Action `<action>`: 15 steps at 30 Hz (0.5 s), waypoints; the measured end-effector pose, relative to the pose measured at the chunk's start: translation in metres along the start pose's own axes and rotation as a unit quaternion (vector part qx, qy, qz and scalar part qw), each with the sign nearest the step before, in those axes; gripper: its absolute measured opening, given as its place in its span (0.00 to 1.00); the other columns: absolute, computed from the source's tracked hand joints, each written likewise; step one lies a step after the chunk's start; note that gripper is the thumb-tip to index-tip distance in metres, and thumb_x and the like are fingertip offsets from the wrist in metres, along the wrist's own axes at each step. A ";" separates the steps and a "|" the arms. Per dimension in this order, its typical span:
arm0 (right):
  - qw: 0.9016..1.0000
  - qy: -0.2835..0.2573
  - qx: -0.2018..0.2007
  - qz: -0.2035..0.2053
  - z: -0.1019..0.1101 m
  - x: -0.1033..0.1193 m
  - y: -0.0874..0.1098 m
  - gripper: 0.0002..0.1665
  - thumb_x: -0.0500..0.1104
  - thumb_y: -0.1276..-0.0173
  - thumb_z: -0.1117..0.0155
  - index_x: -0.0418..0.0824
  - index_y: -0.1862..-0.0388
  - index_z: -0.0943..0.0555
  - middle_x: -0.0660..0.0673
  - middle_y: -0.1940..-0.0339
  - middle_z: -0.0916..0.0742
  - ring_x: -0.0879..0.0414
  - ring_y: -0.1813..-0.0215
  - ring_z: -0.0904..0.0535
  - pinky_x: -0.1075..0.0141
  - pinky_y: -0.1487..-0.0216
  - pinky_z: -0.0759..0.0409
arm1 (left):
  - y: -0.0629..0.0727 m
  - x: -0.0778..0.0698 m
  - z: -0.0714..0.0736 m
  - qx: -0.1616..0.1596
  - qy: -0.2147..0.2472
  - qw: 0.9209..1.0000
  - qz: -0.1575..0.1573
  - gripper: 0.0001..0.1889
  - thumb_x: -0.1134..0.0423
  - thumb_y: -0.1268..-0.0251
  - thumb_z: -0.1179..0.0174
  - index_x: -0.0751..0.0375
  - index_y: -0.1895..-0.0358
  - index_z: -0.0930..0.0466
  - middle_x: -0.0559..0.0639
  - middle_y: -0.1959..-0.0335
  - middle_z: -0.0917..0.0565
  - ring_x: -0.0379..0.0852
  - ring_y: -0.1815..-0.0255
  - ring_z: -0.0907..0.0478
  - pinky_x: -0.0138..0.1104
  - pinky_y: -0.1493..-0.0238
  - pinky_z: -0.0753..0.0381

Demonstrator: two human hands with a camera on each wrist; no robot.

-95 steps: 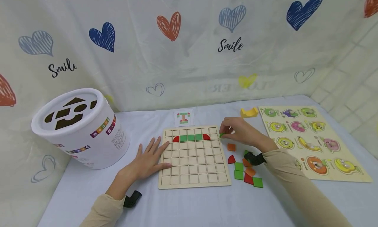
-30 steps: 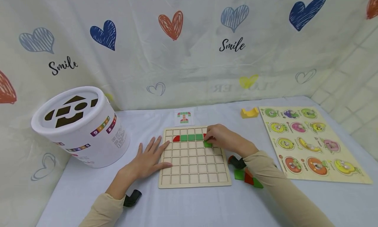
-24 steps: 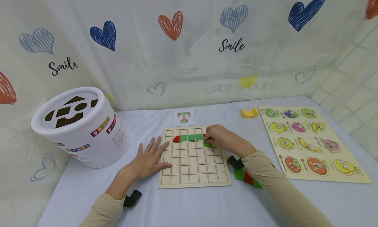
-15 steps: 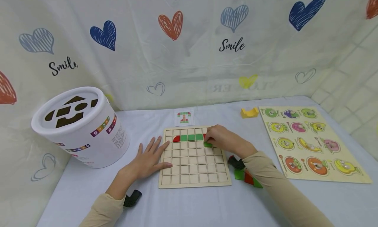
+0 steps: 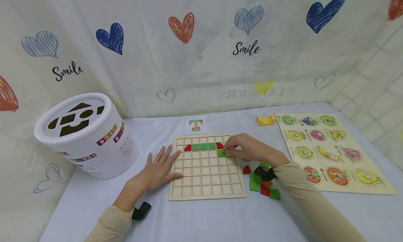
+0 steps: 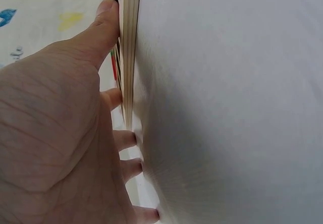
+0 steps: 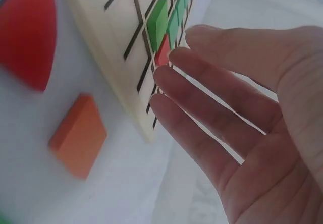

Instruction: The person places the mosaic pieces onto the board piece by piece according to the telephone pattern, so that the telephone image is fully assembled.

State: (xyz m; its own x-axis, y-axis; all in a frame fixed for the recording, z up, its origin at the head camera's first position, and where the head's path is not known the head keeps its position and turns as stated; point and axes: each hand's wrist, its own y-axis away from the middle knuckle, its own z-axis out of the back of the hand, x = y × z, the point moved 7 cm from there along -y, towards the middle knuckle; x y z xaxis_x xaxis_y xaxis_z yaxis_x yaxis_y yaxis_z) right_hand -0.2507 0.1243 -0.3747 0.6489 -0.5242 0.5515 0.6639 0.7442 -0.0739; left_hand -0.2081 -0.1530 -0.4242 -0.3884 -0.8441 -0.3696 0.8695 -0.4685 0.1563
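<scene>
A wooden grid board lies on the white cloth. Across its second row run a red quarter-round tile, several green square tiles and another red quarter-round tile. Below that right red tile sits a single green square tile. My left hand lies spread at the board's left side, thumb and index finger over its edge. My right hand hovers at the board's right edge beside the single green tile; in the right wrist view its fingers hold nothing, with a gap to that tile.
Right of the board lie loose green, red and orange tiles, partly under the right wrist's camera. A pattern card is behind the board. A white bucket stands left, a fruit puzzle board right, and a yellow block at the back.
My right hand carried a green tile from the board's right side onto the grid below the red tile, let go, and drew back right. My left hand stayed put.
</scene>
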 end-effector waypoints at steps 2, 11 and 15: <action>1.000 0.003 0.000 -0.004 0.004 -0.005 0.007 0.08 0.31 0.29 0.31 0.37 0.54 0.10 0.48 0.54 0.11 0.55 0.53 0.14 0.60 0.49 0.14 | 0.000 0.001 0.000 0.002 -0.002 1.000 0.004 0.46 0.35 0.25 0.43 0.56 0.15 0.47 0.67 0.14 0.55 0.69 0.14 0.63 0.76 0.27 0.67; 0.996 0.001 0.047 -0.070 0.011 -0.017 0.042 0.08 0.32 0.33 0.26 0.39 0.55 0.09 0.53 0.60 0.13 0.62 0.60 0.19 0.65 0.54 0.15 | -0.001 0.004 -0.002 -0.001 0.003 1.000 0.002 0.47 0.35 0.26 0.42 0.56 0.15 0.48 0.66 0.14 0.55 0.69 0.14 0.64 0.75 0.27 0.68; 0.996 0.001 0.049 -0.076 0.014 -0.021 0.055 0.10 0.32 0.35 0.24 0.38 0.54 0.10 0.53 0.59 0.14 0.60 0.60 0.19 0.63 0.54 0.15 | -0.004 0.010 -0.007 -0.010 -0.001 1.000 -0.002 0.48 0.32 0.27 0.44 0.53 0.14 0.49 0.64 0.13 0.56 0.67 0.14 0.64 0.75 0.27 0.68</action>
State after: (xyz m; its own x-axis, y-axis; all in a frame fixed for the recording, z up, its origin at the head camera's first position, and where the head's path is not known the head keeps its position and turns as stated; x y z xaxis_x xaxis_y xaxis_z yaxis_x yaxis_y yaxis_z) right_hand -0.2328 0.1820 -0.3785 0.5447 -0.6346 0.5483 0.7149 0.6932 0.0922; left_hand -0.2129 -0.1575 -0.4348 -0.3922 -0.8433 -0.3674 0.8740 -0.4662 0.1372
